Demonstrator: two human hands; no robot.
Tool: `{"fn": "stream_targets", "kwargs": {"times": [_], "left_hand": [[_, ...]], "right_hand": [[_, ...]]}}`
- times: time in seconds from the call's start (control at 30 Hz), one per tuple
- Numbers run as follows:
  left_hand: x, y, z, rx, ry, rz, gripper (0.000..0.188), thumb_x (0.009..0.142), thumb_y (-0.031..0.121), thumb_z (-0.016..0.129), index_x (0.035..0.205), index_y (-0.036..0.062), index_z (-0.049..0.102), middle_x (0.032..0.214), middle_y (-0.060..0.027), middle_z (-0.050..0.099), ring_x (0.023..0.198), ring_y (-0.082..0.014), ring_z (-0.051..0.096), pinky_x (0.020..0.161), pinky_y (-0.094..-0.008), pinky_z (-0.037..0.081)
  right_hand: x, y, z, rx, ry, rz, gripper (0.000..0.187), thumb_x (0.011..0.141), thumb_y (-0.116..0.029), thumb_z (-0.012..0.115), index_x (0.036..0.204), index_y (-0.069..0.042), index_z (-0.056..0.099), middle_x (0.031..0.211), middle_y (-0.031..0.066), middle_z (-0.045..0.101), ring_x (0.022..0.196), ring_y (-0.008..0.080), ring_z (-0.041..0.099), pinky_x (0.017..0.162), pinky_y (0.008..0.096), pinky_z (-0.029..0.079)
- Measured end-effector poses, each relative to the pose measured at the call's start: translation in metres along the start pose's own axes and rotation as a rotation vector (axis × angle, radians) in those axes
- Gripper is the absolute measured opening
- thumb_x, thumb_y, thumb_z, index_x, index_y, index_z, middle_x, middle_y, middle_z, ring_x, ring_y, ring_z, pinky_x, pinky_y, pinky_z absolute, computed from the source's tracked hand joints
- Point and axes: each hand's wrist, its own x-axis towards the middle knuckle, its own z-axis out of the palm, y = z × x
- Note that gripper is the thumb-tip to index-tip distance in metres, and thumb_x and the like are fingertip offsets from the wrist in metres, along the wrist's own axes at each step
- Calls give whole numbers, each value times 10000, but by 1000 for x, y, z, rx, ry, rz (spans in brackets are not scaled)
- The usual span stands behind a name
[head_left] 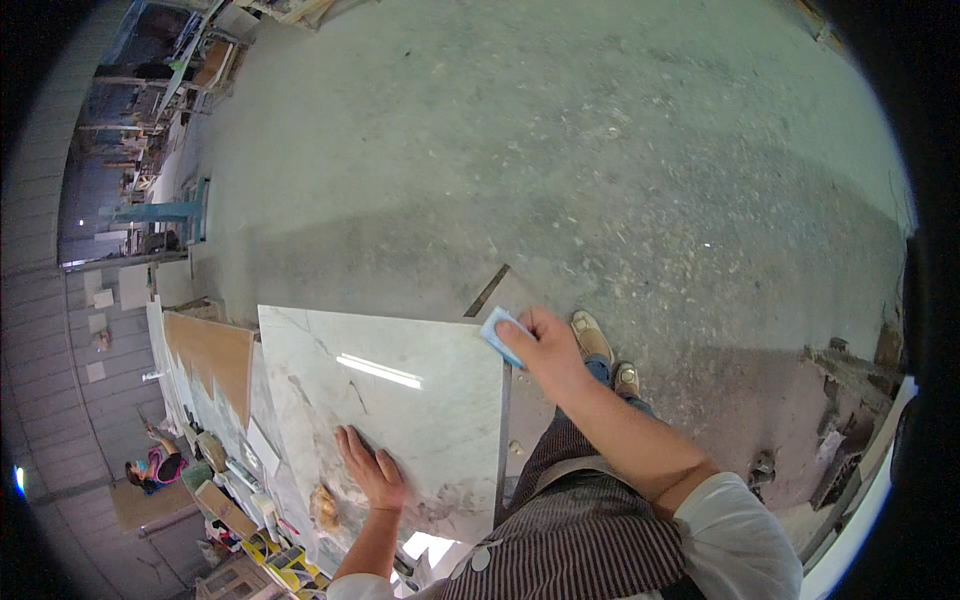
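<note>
A glossy white slab with grey marble veining (420, 410) lies flat in front of me, a bright lamp reflection on its surface. My left hand (372, 476) rests on it with the fingers spread. At the slab's far right corner, my right hand (545, 348) grips a light blue block, perhaps a sponge or sanding pad (500, 338), and holds it against the edge. A crumpled tan lump (323, 508), whose kind I cannot make out, sits on the slab to the left of my left hand.
Left of the slab stand a brown board (215, 355), a cluttered bench with a yellow case (275, 560), and another person (160, 470) farther off. A dark strip (487, 291) shows just past the corner. Debris (850, 390) lies at the right. My shoes (592, 335) are beside the slab.
</note>
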Motion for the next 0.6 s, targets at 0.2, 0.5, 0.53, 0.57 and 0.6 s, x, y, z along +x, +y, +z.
{"fn": "stream_targets", "kwargs": {"times": [0.2,0.5,0.53,0.57,0.6], "left_hand": [[1,1,-2,6,13,17,613,922,251,383,1419,-88,266,1471,-327,241,1360,-486,245,1133,-530,180],[5,3,-3,8,12,-5,607,925,264,373,1412,-86,280,1465,-328,254,1352,-494,257,1127,-540,188],[5,5,-4,10,3,-22,605,927,266,370,1412,-84,283,1465,-328,255,1351,-494,258,1126,-541,190],[4,5,-4,13,5,-18,603,928,268,369,1412,-82,284,1465,-328,257,1352,-494,257,1126,-541,192],[2,3,-2,15,5,-11,601,930,270,368,1413,-80,286,1464,-328,258,1352,-494,257,1125,-542,194]], "right_hand": [[-16,16,7,0,-4,44,391,855,-372,708,750,-22,567,706,35,579,671,99,510,585,290,427],[-20,13,6,-193,7,-123,406,868,-388,677,702,-44,538,661,14,523,624,97,472,529,301,383],[0,-3,4,-279,85,-126,396,870,-384,676,711,-46,543,654,9,517,610,91,466,518,296,376],[16,-15,1,-367,165,-133,387,872,-381,674,720,-49,548,647,5,511,597,85,459,507,292,370],[29,-21,-5,-249,174,-101,391,866,-392,677,730,-46,558,643,4,511,584,88,460,499,291,370]]}}
